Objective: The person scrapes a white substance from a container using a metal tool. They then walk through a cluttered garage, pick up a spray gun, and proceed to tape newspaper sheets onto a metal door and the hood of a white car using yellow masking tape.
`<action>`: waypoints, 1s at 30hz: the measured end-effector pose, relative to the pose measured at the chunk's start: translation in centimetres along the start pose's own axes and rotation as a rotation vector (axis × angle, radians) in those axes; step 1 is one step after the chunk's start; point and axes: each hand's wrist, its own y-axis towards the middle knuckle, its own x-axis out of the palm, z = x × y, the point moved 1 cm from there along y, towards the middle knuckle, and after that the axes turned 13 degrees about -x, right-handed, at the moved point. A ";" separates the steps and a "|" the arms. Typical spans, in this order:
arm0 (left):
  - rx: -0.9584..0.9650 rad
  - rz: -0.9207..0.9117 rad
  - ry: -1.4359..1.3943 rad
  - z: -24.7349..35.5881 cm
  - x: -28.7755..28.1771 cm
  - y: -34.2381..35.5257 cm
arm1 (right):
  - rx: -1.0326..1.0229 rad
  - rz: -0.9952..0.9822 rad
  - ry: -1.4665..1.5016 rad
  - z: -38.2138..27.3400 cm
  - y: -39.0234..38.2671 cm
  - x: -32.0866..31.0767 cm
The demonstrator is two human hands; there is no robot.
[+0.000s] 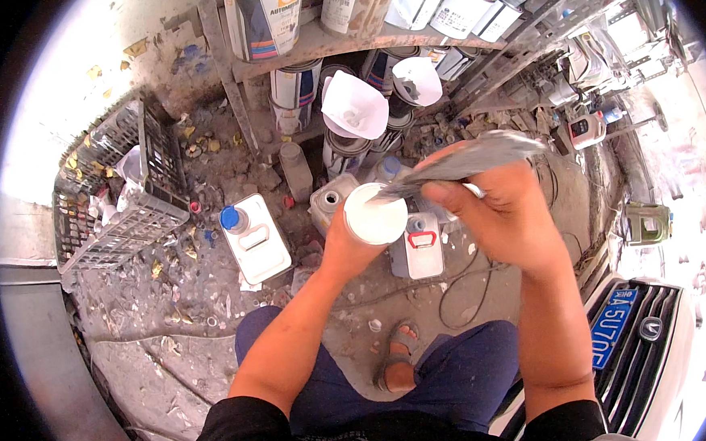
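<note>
My left hand (pixel 341 249) is wrapped round a white cup (pixel 376 223) with a pale, creamy white inside, at the centre of the view. Just to its right, my right hand (pixel 502 215) grips a long, flat grey implement (pixel 486 156), whose narrow end is at or over the cup's mouth; I cannot tell if it touches the contents. Below the cup and hands stand a white metal can with a blue cap (pixel 258 250), an open-necked container (pixel 327 216) and a can with a red handle (pixel 417 257). My right hand partly hides what lies behind it.
Shelves (pixel 326 48) of paint cans fill the back, with two white paper funnels (pixel 354 99) on cans beneath. A black plastic crate (pixel 78 221) stands left on the littered floor (pixel 172 304). Cables (pixel 464 319) lie near my feet. A vehicle's front grille (pixel 661 363) is close on the lower right.
</note>
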 end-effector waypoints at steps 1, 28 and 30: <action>-0.011 -0.002 0.006 0.2 0.0 0.0 | -0.062 0.046 0.086 0.3 0.2 1.0; -0.018 -0.031 0.018 0.4 -0.6 -0.3 | -0.177 -0.178 0.209 0.0 -0.5 0.4; 0.010 -0.042 0.076 0.4 -0.6 -0.2 | -0.184 -0.180 0.184 -0.9 -0.5 -0.8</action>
